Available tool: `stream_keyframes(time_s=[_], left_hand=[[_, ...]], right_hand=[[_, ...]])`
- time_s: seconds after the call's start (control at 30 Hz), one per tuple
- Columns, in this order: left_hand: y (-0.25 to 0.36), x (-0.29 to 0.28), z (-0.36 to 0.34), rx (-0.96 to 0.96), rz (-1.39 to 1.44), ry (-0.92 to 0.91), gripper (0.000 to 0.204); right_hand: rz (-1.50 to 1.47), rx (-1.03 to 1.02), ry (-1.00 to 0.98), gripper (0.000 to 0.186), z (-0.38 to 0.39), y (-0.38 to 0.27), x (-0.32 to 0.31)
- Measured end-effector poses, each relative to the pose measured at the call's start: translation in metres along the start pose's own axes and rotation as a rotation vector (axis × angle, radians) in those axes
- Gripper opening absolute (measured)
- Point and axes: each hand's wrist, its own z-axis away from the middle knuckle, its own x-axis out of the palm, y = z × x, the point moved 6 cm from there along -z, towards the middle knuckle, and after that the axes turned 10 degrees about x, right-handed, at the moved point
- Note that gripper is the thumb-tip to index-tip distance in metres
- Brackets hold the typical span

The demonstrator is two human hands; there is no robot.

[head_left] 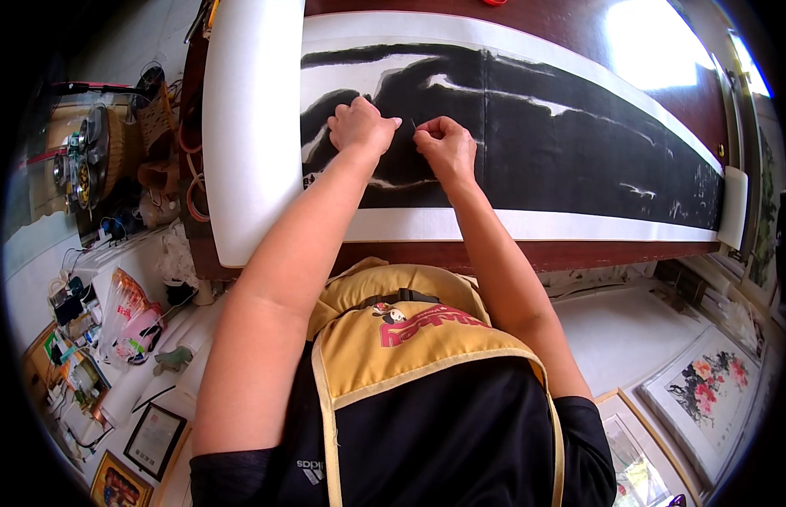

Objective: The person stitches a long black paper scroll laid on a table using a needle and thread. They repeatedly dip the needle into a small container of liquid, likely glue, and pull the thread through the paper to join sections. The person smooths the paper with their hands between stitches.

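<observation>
A long black-and-white picture (pixel 562 156) with a pale border lies stretched across the dark red table in front of me. My left hand (pixel 357 127) rests on its left part, fingers bent down against the surface and thumb held out to the right, with nothing visible in it. Just to the right, my right hand (pixel 448 150) is closed in a pinch over the black area. A very thin, needle-like thing (pixel 414 124) shows at its fingertips, too small to tell exactly. A short gap separates the two hands.
A thick white roll (pixel 253 127) lies along the picture's left end; a smaller white roll (pixel 733 207) is at its right end. The dark red table (pixel 570 34) continues beyond. Framed pictures and a flower painting (pixel 706 384) stand low at the right; clutter fills the left.
</observation>
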Motion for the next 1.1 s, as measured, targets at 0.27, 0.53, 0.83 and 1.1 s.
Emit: stream_keyframes(time_s=[0.27,0.53,0.83,1.1], left_hand=[[-0.001,0.003,-0.001,-0.016,-0.023,0.041,0.047],[0.005,-0.002,0.005,-0.032,0.005,-0.027,0.052],[0.001,0.008,0.008,0.012,-0.075,0.172,0.048],[0.001,0.013,0.01,0.085,-0.092,0.183,0.043]], right_hand=[[-0.319,0.027,-0.057,0.015,-0.001,0.005,-0.005],[-0.377,0.026,-0.088,0.014,-0.002,0.007,-0.006],[-0.424,0.0,-0.117,0.014,0.0,0.01,-0.003],[-0.446,0.0,-0.128,0.013,-0.002,0.013,-0.005]])
